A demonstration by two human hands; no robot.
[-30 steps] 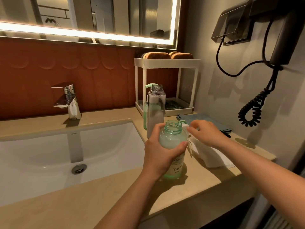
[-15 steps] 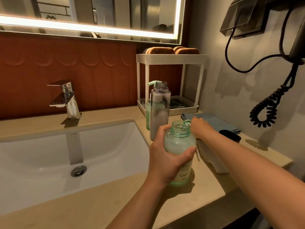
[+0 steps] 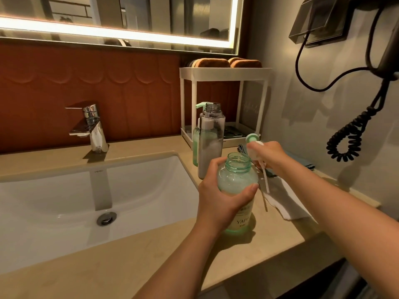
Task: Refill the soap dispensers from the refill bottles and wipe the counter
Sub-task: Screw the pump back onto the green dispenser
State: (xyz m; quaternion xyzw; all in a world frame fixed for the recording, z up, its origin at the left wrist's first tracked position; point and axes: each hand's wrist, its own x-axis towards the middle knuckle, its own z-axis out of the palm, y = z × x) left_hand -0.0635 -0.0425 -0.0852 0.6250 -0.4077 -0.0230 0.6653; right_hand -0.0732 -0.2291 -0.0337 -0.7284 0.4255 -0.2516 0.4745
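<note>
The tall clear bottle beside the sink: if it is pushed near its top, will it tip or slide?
Probably tip: the tall clear bottle is slim and narrow-based. The liquid inside may steady it somewhat. Its neck is uncapped, so a fall would likely spill onto the counter.

Both arms are showing bare. The left forearm (image 3: 183,260) is coming in from 6 o'clock and the right forearm (image 3: 345,210) from 4 o'clock, each showing uncovered skin right to the frame edge. The left hand (image 3: 218,203) and the right hand (image 3: 272,157) are showing bare too. At 3 o'clock of the left hand, the thumb (image 3: 251,188) is showing a short, rounded nail. Warm light is falling along both forearms, and their undersides are lying in shadow.
</note>
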